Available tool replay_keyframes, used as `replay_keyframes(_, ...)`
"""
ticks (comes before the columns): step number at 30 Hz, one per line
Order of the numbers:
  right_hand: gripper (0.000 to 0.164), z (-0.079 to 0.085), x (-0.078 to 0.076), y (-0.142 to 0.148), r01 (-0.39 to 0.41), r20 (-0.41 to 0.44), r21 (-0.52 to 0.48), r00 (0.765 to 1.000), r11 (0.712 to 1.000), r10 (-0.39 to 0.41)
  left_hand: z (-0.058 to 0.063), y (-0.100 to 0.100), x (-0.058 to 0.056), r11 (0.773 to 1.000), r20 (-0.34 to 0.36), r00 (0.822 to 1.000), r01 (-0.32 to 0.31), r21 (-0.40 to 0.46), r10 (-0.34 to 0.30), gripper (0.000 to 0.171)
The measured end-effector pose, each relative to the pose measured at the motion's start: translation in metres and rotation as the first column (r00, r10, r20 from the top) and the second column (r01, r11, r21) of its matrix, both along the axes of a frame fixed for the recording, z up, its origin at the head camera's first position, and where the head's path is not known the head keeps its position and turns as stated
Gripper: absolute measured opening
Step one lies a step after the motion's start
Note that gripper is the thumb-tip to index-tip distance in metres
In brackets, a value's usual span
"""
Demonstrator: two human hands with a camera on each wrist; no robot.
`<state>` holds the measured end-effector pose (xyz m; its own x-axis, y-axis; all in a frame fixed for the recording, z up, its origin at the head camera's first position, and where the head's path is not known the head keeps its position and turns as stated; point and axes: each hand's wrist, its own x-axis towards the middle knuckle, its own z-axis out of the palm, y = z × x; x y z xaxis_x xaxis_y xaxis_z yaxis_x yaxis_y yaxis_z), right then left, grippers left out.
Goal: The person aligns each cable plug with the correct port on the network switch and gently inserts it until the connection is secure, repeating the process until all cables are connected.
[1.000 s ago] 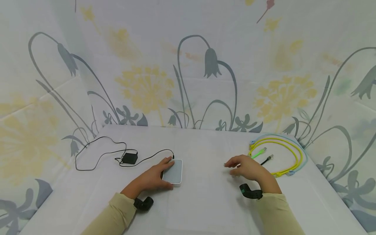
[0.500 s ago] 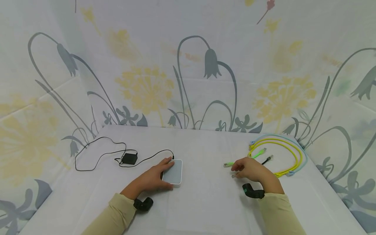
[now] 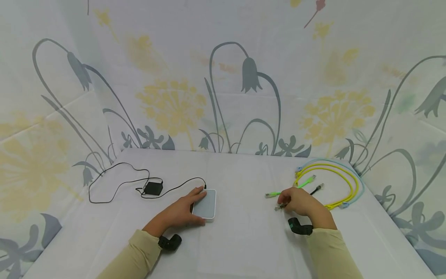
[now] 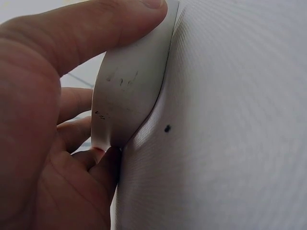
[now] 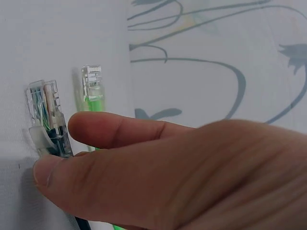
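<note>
My left hand (image 3: 184,209) grips a small white square box with a grey top (image 3: 204,203), its thumb on the near edge and fingers along the left and far sides. A thin black lead enters the box's far edge. In the left wrist view, the white side wall (image 4: 129,81) of the box stands on the cloth under my thumb. My right hand (image 3: 297,200) pinches a short black network cable (image 3: 316,189) just behind one clear plug (image 5: 48,108). Beside it lies a short green network cable (image 3: 272,195), passing partly behind the hand.
A black power adapter (image 3: 153,188) lies at the left with its thin cord (image 3: 115,199) looped around. Coiled yellow cables (image 3: 350,182) and a light blue cable (image 3: 362,186) lie at the right. Patterned cloth (image 3: 230,97) hangs behind the white table surface (image 3: 240,248).
My right hand has shifted slightly right and down onto the black cable, and its fingers have drawn together near the plug. The green cable's left end has come into view. The left hand stays put.
</note>
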<state>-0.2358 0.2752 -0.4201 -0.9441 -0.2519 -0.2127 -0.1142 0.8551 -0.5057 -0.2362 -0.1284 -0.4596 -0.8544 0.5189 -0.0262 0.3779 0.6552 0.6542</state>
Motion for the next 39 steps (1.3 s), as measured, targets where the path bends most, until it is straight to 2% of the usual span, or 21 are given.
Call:
replay_keyframes(8,0.02,-0.005,-0.003,0.0,0.053,0.001,0.005,0.999,0.999,-0.053,0.0,0.002,-0.002,1.0,-0.006,1.0,-0.009,-0.011,0.009,0.092)
replay_keyframes(12,0.017,-0.005,-0.002,-0.003,0.051,0.002,0.011,0.999,0.999,-0.051,-0.002,0.0,0.0,1.0,-0.007,1.0,-0.016,-0.014,0.016,0.093)
replay_keyframes(29,0.014,0.001,0.0,-0.011,-0.044,-0.022,-0.04,0.999,0.998,0.043,-0.002,0.002,0.0,0.999,-0.003,1.0,-0.031,-0.023,0.031,0.093)
replay_keyframes(39,0.015,-0.002,-0.003,-0.019,-0.091,-0.048,-0.053,0.995,0.994,0.088,-0.002,0.002,0.0,0.999,0.001,1.0,-0.03,-0.021,0.03,0.093)
